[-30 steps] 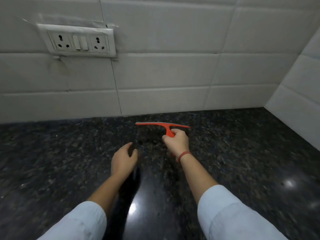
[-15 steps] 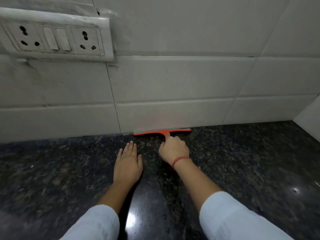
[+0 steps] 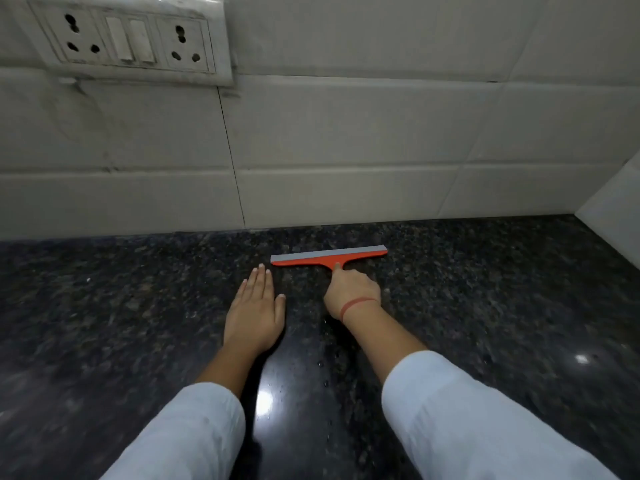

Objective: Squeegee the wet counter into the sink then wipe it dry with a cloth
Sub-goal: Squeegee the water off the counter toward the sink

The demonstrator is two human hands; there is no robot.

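At about ten o'clock in the head view, a grimy white socket plate with two outlets and two switches sits on the pale tiled wall. Below it runs the dark speckled counter, glossy, with small water beads near six o'clock. Just left of centre, the left hand lies palm down on the counter, fingers straight and together, holding nothing. At the centre, toward twelve o'clock from that hand, lies the squeegee: an orange T-shaped frame with a pale grey rubber strip along its far edge, set crosswise on the counter, near the wall but apart from it. The right hand is wrapped around its short handle, index finger pointing along the stem; a thin orange band circles the wrist. Both forearms wear light blue sleeves.
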